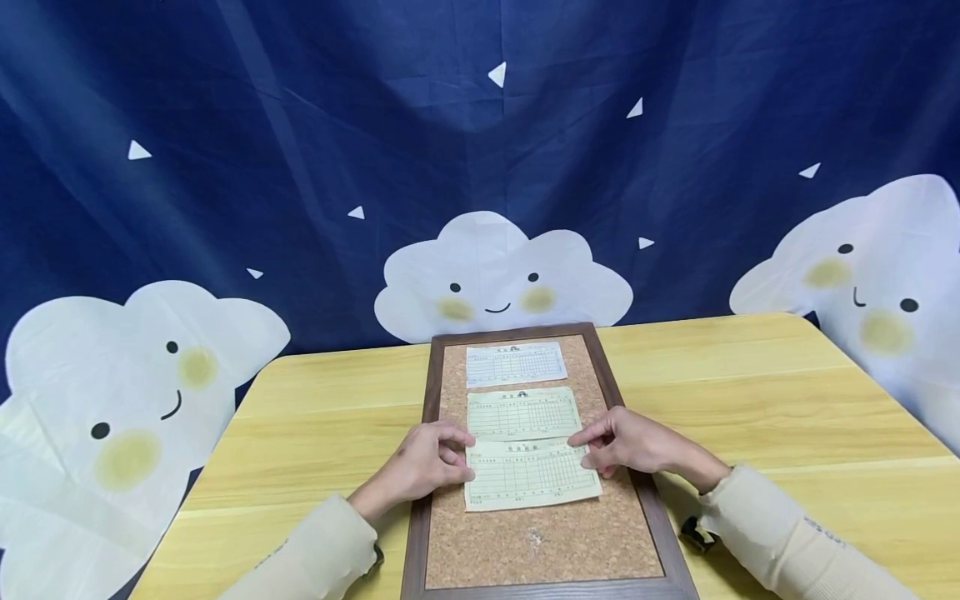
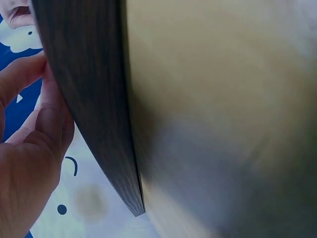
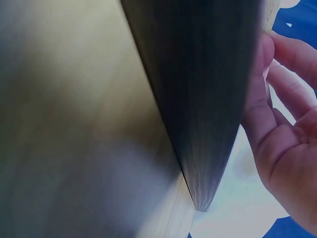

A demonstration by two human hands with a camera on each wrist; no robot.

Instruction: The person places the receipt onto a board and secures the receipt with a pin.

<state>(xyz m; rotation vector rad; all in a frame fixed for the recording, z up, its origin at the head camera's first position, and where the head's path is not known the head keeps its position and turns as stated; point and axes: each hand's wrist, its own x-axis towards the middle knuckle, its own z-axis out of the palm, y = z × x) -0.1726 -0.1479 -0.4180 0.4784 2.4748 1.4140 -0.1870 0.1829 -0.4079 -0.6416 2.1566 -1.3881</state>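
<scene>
A framed cork board (image 1: pixel 480 550) lies on the table with three printed form slips on it in a column. The lowest, a pale yellow form slip (image 1: pixel 525 487), overlaps or meets the lower edge of the pale green-yellow form slip (image 1: pixel 522 414) above it. A whitish form slip (image 1: pixel 516 364) is at the top. My left hand (image 1: pixel 423 461) pinches the lowest slip at its left edge, near the upper corner. At the upper right corner my right hand (image 1: pixel 633 442) grips the same slip. In the wrist views the board's frame hides the slip and some fingertips.
The dark wooden frame (image 1: pixel 609 367) borders the cork. A small whitish mark (image 1: pixel 534 540) shows on the cork below the slips. Yellow wooden table (image 1: pixel 757 400) extends to both sides. Behind it hangs a blue curtain (image 1: pixel 322 125) with clouds.
</scene>
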